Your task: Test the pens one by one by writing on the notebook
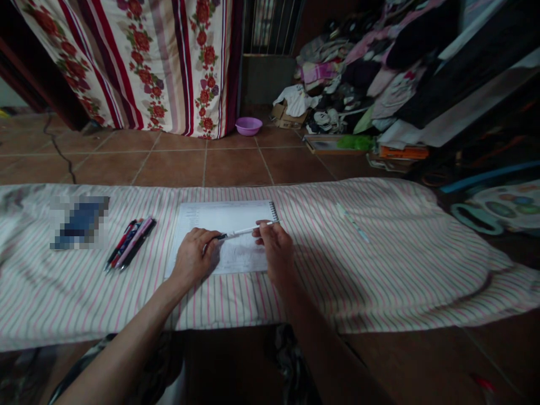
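Note:
A spiral notebook (223, 216) lies open on a striped cloth (379, 253) in front of me. Both hands hold one white pen (243, 231) level above the page. My left hand (194, 254) is closed round its dark tip end. My right hand (273, 247) pinches the other end between thumb and fingers. Both hands rest over the lower half of the page.
Several pens (130, 243) lie in a bunch left of the notebook, beside a blurred dark object (80, 222). Another thin pen (353, 223) lies on the cloth to the right. Beyond are tiled floor, a purple bowl (248, 125), a floral curtain (147, 62) and piled clothes (363, 62).

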Tool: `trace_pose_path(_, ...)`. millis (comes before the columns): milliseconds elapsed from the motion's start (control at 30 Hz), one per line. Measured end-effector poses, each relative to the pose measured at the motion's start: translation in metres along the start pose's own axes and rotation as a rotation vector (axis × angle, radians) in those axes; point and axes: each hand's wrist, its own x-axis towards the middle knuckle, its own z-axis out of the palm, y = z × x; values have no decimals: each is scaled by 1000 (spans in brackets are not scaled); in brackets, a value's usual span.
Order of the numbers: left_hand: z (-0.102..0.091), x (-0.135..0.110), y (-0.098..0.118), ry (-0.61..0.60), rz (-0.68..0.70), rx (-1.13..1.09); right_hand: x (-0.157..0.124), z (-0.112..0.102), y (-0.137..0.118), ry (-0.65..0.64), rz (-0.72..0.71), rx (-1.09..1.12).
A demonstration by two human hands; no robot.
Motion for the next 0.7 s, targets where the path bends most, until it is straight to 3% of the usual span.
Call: trace_pose_path(700,-1,0,5,8,5,-37,-8,9,3,-76,-37,-37)
